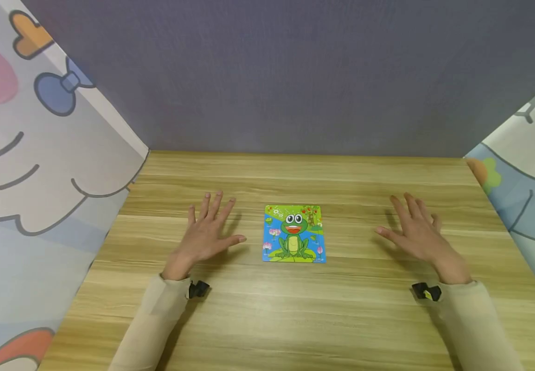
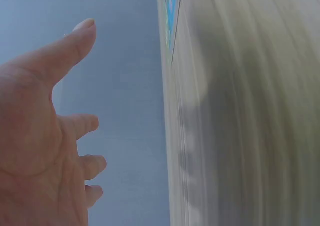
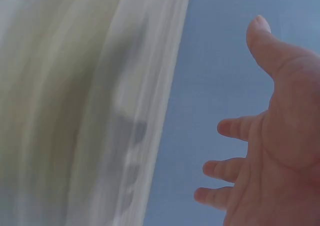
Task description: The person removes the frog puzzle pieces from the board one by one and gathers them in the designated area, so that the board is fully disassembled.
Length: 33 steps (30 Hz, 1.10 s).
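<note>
A square frog picture puzzle (image 1: 294, 234) lies flat on the wooden table, with a green frog on a leaf against blue water. To its left, my left hand (image 1: 206, 234) is held over the table with fingers spread and nothing in it. My right hand (image 1: 418, 234) hovers farther off on the other side, its fingers also spread and holding nothing. In the left wrist view, the palm (image 2: 40, 146) faces sideways and a corner of the puzzle (image 2: 171, 15) shows at the top. The right wrist view has the bare palm (image 3: 285, 136) above the table, with no puzzle in sight.
The wood-grain table (image 1: 295, 319) meets a dark grey panel (image 1: 286, 77) at its back edge. Cartoon-printed walls (image 1: 54, 170) stand along the left and right sides. Small black wrist cameras (image 1: 198, 289) sit at both cuffs.
</note>
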Each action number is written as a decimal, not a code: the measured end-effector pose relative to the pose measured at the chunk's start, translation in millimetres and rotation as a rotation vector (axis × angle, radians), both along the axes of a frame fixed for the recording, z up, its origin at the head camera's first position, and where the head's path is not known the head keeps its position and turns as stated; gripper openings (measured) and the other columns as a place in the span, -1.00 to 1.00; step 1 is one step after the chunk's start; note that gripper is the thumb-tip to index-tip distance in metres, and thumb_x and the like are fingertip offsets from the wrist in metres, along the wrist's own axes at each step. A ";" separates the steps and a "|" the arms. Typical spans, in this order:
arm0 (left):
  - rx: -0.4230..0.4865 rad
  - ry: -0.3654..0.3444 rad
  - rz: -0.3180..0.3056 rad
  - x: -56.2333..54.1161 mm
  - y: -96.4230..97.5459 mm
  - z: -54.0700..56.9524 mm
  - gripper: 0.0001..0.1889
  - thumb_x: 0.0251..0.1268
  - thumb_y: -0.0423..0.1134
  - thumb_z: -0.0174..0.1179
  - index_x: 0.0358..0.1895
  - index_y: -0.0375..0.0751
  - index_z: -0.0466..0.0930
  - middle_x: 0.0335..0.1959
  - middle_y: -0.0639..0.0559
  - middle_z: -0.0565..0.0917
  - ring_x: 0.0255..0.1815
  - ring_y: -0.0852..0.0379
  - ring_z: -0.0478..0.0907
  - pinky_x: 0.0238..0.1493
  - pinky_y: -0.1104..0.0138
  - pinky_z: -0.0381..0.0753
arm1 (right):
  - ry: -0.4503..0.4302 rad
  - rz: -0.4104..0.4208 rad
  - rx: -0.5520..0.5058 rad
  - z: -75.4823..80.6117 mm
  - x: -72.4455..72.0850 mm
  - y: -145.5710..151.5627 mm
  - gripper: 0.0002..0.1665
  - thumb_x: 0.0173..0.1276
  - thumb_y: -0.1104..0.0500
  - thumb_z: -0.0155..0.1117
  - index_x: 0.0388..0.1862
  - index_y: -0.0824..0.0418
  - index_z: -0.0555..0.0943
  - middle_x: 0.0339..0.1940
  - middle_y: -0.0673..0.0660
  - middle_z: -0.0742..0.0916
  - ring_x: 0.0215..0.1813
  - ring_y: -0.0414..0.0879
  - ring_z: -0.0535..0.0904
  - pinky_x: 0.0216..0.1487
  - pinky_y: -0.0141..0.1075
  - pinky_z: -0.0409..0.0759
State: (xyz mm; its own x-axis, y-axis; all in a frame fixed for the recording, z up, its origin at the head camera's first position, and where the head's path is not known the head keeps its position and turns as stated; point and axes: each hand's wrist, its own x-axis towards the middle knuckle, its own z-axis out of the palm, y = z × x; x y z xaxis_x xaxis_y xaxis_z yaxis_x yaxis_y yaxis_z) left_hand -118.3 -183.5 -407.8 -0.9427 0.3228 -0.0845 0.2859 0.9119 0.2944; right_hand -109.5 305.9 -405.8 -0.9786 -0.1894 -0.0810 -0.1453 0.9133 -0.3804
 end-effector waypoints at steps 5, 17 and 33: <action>0.010 0.009 -0.031 -0.4 11.7 0.8 0.04 0.23 0.36 0.19 0.65 0.06 -0.11 0.69 -0.19 -0.24 0.68 -0.33 -0.36 0.49 -0.43 -0.33 | 0.015 0.028 -0.010 3.8 -7.4 -15.5 0.10 0.42 -0.32 0.17 0.64 0.23 -0.05 0.61 0.54 -0.01 0.52 0.69 -0.14 0.19 0.70 -0.15; -0.013 0.015 -0.090 0.0 39.1 -8.0 0.03 0.20 0.41 0.19 0.64 0.11 -0.08 0.69 -0.19 -0.18 0.69 -0.33 -0.31 0.51 -0.41 -0.24 | 0.032 0.097 -0.008 8.5 -27.0 -62.5 0.11 0.40 -0.38 0.15 0.64 0.19 -0.02 0.63 0.48 0.04 0.60 0.54 -0.09 0.30 0.61 -0.12; 0.071 -0.108 -0.187 9.2 66.4 -13.8 0.03 0.23 0.36 0.22 0.64 0.11 -0.10 0.69 -0.16 -0.21 0.69 -0.30 -0.36 0.56 -0.33 -0.30 | 0.044 0.174 -0.054 -1.2 -45.1 -116.9 0.05 0.38 -0.35 0.20 0.61 0.19 0.11 0.63 0.38 0.18 0.62 0.38 0.06 0.36 0.52 0.04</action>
State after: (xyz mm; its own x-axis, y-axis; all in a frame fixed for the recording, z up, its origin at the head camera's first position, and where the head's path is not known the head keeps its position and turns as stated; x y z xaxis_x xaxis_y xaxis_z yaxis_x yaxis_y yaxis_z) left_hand -109.1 -117.1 -421.6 -0.8525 0.5001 -0.1520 0.4117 0.8217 0.3941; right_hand -154.6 188.9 -406.9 -0.9332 -0.3586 -0.0245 -0.3163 0.8517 -0.4178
